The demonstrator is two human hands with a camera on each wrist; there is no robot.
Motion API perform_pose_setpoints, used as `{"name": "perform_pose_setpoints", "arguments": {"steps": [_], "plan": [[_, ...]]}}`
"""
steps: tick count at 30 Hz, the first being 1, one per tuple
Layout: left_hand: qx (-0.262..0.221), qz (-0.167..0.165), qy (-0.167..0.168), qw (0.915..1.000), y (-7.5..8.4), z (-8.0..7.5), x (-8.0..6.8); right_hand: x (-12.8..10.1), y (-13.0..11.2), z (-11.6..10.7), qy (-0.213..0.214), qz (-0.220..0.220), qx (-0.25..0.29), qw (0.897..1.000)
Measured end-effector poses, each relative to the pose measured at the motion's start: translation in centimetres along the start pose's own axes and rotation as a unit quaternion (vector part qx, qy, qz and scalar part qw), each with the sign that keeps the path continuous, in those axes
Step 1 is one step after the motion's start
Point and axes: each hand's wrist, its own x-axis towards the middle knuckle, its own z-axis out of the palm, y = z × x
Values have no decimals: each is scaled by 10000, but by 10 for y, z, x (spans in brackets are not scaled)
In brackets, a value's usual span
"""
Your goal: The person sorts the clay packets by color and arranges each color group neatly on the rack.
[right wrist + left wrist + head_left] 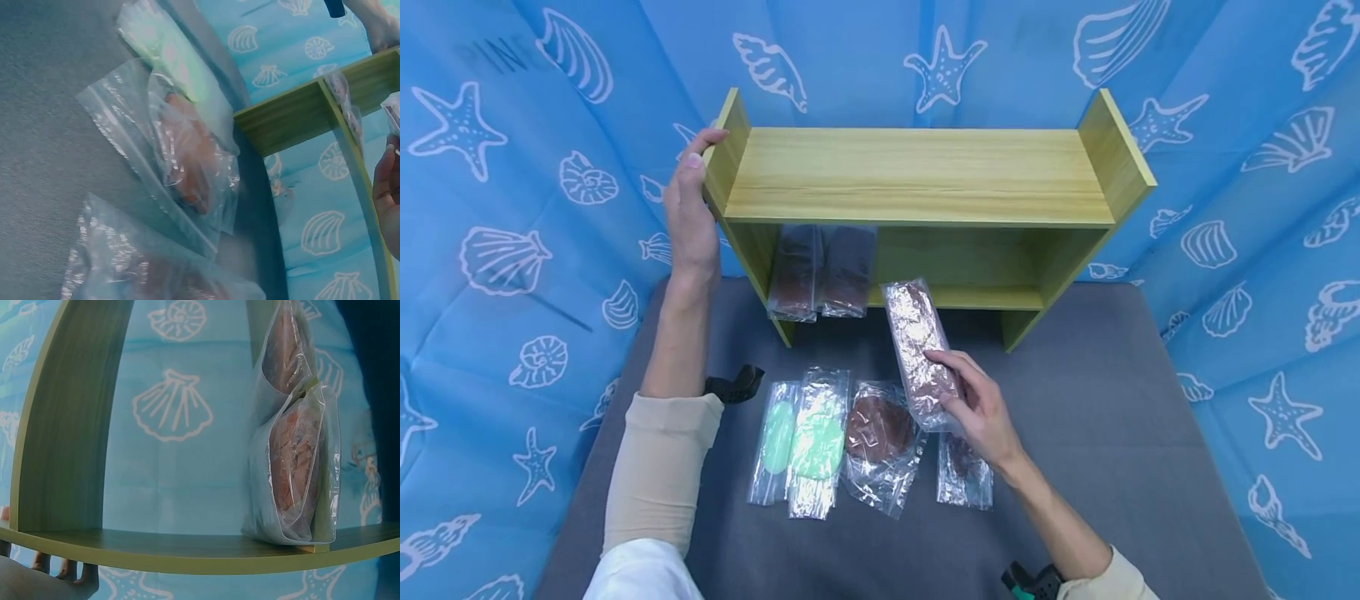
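My right hand (981,408) pinches the lower end of a clear plastic bag (917,333) with flat brownish contents. The bag tilts up toward the lower compartment of a wooden shelf (925,175). At the shelf's left side panel, my left hand (691,208) holds the edge; its fingers (87,578) also show at the lower left of the left wrist view. Two similar brown-filled bags (796,271) (848,271) stand side by side at the left of the lower compartment. The right wrist view catches only part of the right hand (389,194) at its edge.
On the grey table (1090,433) lie bags with green contents (818,446), a bag with a round brown piece (876,429), and another brown-filled bag (962,479) partly under the right hand. A blue seashell-patterned curtain (865,58) surrounds the table behind the shelf.
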Motion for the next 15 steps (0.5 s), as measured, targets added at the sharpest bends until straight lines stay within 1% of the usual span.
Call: {"name": "perform_pose_setpoints", "arguments": {"steps": [4, 6, 8, 13, 15], "plan": [[-50, 14, -32, 10000, 13, 6, -7, 8, -4, 1, 13, -86, -68, 9999], [-68, 24, -50, 10000, 16, 7, -8, 13, -7, 1, 35, -97, -80, 9999], [-80, 30, -50, 10000, 13, 5, -6, 18, -9, 1, 34, -69, -56, 10000], [-144, 32, -24, 9999, -5, -2, 3, 32, -13, -2, -18, -12, -44, 10000], [-144, 31, -17, 9999, -9, -4, 5, 37, -14, -2, -37, 6, -54, 10000]]}}
